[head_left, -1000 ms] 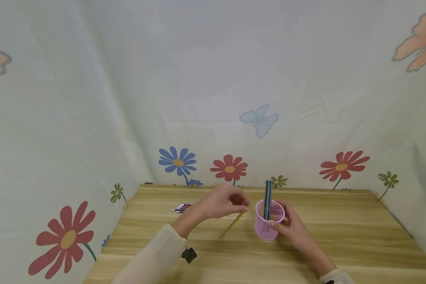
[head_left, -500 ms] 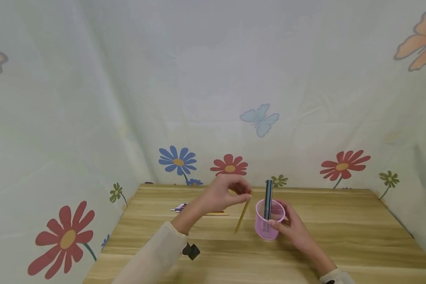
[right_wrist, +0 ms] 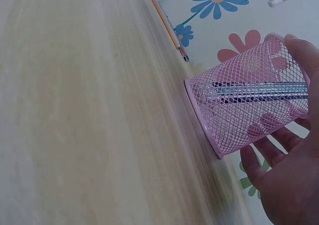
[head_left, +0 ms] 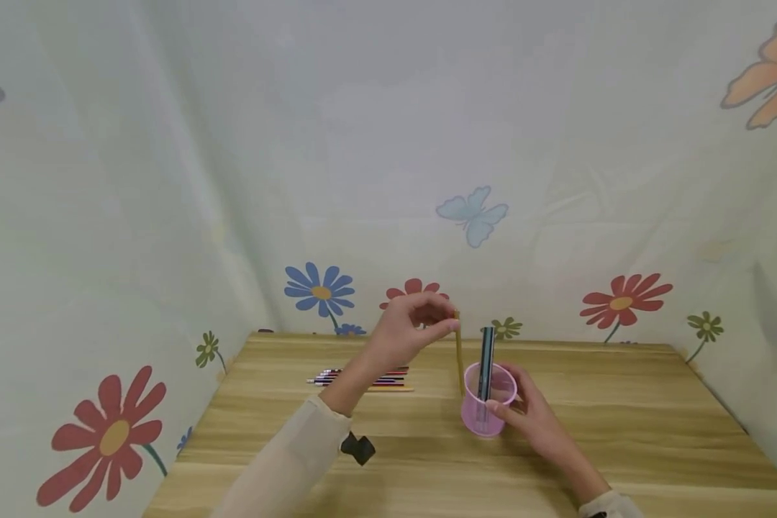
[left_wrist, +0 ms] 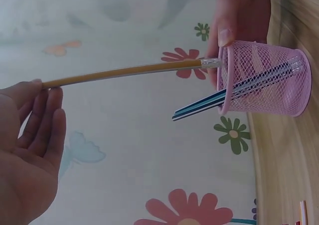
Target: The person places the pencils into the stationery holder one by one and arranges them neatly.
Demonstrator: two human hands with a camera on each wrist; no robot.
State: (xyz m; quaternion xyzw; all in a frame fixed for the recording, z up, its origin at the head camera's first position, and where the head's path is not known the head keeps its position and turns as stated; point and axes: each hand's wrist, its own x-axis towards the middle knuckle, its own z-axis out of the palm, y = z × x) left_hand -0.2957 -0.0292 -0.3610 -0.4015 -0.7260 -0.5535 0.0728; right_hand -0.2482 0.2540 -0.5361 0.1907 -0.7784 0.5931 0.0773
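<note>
Clasping with the right grip (head_left: 532,411) the pink mesh cup (head_left: 471,417), seemingly to steady it around dark pencils (head_left: 486,360), and pinching with the left grip (head_left: 398,332) a yellow pencil (head_left: 459,354) by its top, eraser-end down near the rim, over a wooden table (head_left: 440,478) bearing loose pencils (head_left: 388,385) before a flower-printed backdrop (head_left: 362,144).

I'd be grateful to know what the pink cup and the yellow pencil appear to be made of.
Pink cup: probably coated metal, though plastic is possible; fine open mesh, smooth rim. Yellow pencil: likely painted wood, judging by its slim yellow shaft; the silvery band near its end looks like metal.
</note>
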